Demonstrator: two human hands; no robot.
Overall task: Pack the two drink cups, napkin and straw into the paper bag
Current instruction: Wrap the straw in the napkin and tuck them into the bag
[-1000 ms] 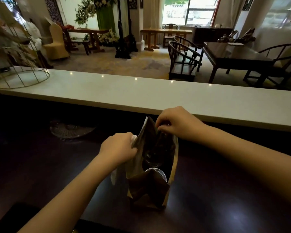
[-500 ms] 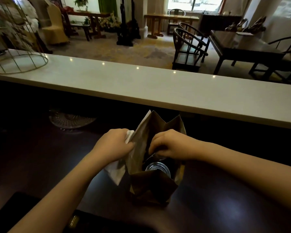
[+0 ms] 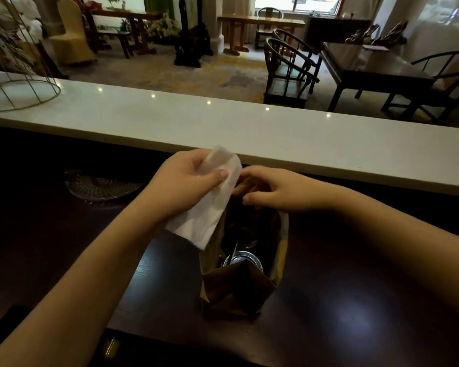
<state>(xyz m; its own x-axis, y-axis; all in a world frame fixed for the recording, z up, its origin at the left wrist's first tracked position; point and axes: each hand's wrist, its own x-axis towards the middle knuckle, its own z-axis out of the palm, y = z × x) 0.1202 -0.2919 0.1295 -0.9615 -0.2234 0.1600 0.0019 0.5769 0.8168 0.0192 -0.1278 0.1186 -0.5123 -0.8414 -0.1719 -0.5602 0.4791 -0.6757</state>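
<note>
A brown paper bag point(image 3: 233, 290) stands open on the dark counter. Inside it I see the clear lid of a drink cup point(image 3: 245, 260) near the front and a second cup point(image 3: 245, 235) dimly behind it. A thin dark straw point(image 3: 233, 251) pokes up between them. My left hand point(image 3: 186, 181) holds a white napkin point(image 3: 204, 207) above the bag's left rim, thumb pressed on it. My right hand point(image 3: 273, 189) pinches the far edge of the bag, holding the mouth apart.
A raised white ledge point(image 3: 249, 136) runs across just behind the bag. A round glass dish point(image 3: 101, 185) lies on the dark counter point(image 3: 355, 300) to the left. A wire frame point(image 3: 19, 83) stands at the ledge's far left. Chairs and tables fill the room beyond.
My left hand has lifted the napkin from beside the bag up over its left rim. My right hand has come out of the bag and moved to its far edge.
</note>
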